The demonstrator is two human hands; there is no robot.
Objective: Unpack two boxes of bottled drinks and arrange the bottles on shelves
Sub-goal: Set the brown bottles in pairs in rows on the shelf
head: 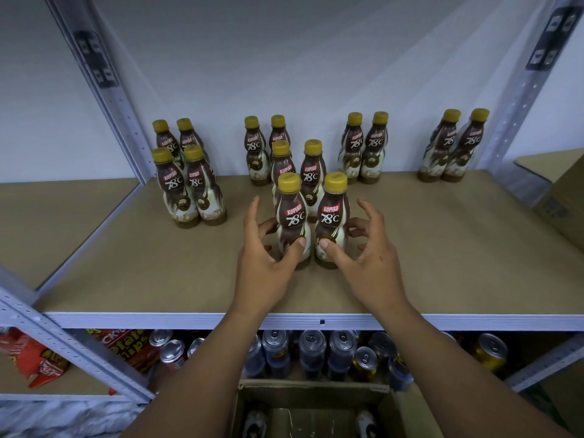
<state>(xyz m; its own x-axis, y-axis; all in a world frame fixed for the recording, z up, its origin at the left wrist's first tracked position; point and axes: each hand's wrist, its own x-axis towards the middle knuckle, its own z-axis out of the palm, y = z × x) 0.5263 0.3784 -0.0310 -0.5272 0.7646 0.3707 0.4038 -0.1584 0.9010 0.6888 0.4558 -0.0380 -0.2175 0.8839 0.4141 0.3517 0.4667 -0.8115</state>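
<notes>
Several brown Kopiko 78°C bottles with yellow caps stand in pairs on the brown shelf board (448, 248). At the front of the middle row stand two bottles side by side. My left hand (265, 263) holds the left front bottle (292, 213), thumb on its label and fingers curled behind it. My right hand (369, 263) holds the right front bottle (331, 213) the same way, with its outer fingers spread. Both bottles stand upright on the board. An open cardboard box (316, 393) sits below, with bottle tops dimly visible inside.
Other bottle groups stand at the left (189, 191), back middle-right (363, 150) and far right (452, 147). Grey metal uprights frame the shelf. Another cardboard box (562, 200) sits at the right edge. Drink cans (313, 349) and snack bags (41, 358) fill the lower shelf.
</notes>
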